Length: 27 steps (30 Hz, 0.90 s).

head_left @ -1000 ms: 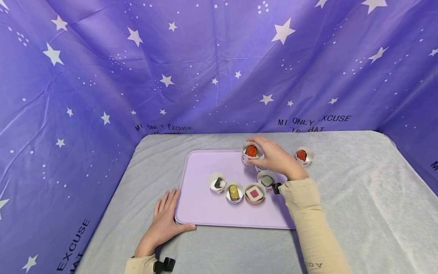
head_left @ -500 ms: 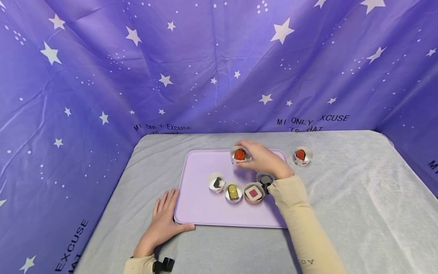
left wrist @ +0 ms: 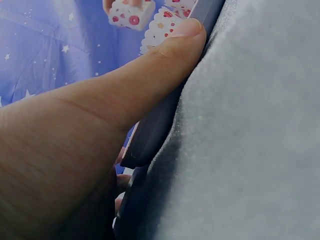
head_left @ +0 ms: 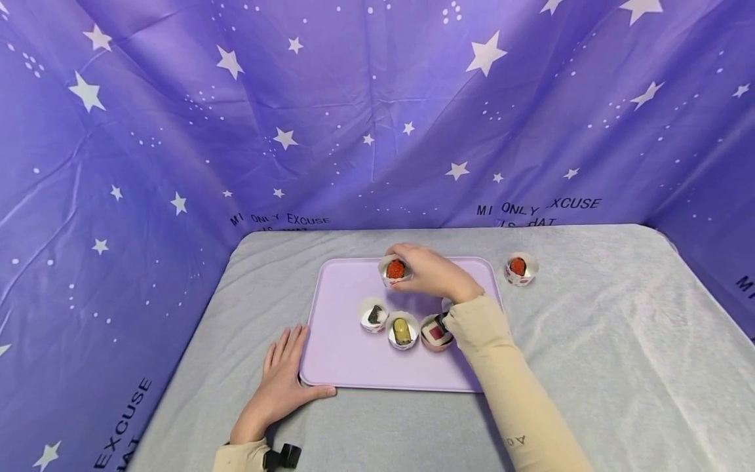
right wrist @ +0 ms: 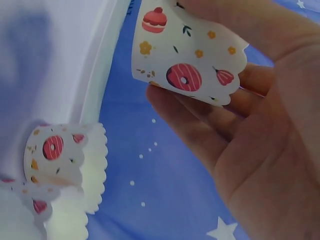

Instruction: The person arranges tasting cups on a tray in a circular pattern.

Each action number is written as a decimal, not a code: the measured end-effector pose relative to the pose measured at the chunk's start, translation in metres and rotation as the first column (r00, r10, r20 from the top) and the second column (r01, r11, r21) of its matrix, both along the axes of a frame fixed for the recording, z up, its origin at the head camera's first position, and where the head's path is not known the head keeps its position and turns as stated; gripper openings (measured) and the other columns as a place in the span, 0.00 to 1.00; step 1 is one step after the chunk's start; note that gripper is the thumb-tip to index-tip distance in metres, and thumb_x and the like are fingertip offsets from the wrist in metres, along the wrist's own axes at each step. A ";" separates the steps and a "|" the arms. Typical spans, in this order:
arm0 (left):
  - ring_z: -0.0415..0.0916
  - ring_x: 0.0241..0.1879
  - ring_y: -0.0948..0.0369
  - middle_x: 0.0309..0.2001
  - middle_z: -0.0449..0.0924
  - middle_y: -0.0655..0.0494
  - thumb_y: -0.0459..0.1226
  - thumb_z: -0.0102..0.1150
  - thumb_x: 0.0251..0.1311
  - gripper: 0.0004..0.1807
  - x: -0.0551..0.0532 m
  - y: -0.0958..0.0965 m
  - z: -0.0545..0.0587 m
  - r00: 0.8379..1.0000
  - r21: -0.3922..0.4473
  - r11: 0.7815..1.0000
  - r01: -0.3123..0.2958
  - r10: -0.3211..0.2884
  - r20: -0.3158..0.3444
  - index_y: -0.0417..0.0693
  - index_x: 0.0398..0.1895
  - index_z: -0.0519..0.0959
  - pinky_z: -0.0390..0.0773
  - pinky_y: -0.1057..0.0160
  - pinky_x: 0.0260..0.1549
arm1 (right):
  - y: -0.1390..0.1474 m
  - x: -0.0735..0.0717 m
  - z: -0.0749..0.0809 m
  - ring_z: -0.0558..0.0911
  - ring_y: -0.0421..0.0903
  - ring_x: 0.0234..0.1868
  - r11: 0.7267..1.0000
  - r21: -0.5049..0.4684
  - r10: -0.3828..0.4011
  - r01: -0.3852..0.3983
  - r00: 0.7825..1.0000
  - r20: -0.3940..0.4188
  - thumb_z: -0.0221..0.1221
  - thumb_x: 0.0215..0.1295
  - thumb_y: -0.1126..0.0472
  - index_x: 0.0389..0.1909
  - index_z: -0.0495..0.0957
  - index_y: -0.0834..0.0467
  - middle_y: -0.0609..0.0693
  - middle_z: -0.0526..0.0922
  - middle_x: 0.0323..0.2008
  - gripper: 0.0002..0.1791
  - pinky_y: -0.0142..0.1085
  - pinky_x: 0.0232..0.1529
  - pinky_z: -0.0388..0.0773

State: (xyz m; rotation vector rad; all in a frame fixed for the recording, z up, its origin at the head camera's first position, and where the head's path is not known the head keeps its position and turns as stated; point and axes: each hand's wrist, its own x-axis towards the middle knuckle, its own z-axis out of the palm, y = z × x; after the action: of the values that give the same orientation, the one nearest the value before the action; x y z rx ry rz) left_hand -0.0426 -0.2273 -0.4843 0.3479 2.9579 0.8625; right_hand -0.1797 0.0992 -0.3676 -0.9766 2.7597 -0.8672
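Observation:
My right hand holds a printed paper baking cup between thumb and fingers, raised over the back of the lilac tray. Inside it sits an orange roe sushi piece. My left hand rests at the tray's front left corner, its fingers spread along the left side and its thumb against the front edge. On the tray are more paper cups, with a black-and-white piece, a yellow-topped sushi piece and a red-centred square piece, partly covered by the right wrist.
Another cup with orange roe sushi stands on the grey tablecloth, right of the tray. Beside the red-centred piece, another cup is mostly hidden behind the right wrist. A purple star-patterned curtain hangs behind and at both sides.
My right hand has carried the held roe cup leftward over the back of the tray, its forearm now covering cups at the tray's right. The left hand has stayed in place.

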 end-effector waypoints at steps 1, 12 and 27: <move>0.38 0.77 0.40 0.77 0.48 0.37 0.67 0.74 0.36 0.72 0.000 0.000 0.000 1.000 0.000 1.000 -0.001 0.001 0.000 0.41 0.79 0.49 0.35 0.37 0.71 | -0.002 -0.001 0.000 0.79 0.48 0.55 1.000 0.006 0.003 -0.003 1.000 0.003 0.71 0.57 0.56 0.62 0.73 0.61 0.53 0.80 0.54 0.32 0.43 0.59 0.76; 0.38 0.77 0.40 0.78 0.48 0.38 0.68 0.73 0.36 0.71 0.000 0.000 -0.001 1.000 -0.006 1.000 0.002 -0.002 -0.011 0.42 0.79 0.49 0.35 0.36 0.71 | -0.017 -0.010 -0.005 0.79 0.47 0.54 0.999 0.040 0.000 -0.003 0.997 0.073 0.71 0.58 0.58 0.62 0.72 0.60 0.53 0.79 0.56 0.32 0.41 0.56 0.77; 0.39 0.77 0.39 0.78 0.48 0.37 0.68 0.73 0.36 0.72 -0.002 0.000 0.000 1.000 0.000 1.000 -0.001 0.001 0.011 0.42 0.79 0.49 0.35 0.36 0.71 | -0.032 -0.024 -0.012 0.79 0.47 0.49 0.994 0.093 0.036 -0.050 0.987 0.155 0.71 0.57 0.60 0.59 0.73 0.62 0.53 0.80 0.52 0.29 0.39 0.52 0.78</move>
State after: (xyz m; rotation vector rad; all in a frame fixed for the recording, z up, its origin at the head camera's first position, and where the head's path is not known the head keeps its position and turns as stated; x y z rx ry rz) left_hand -0.0443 -0.2270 -0.4847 0.3402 2.9482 0.8619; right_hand -0.2034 0.0673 -0.3796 -0.9091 2.6152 -0.7598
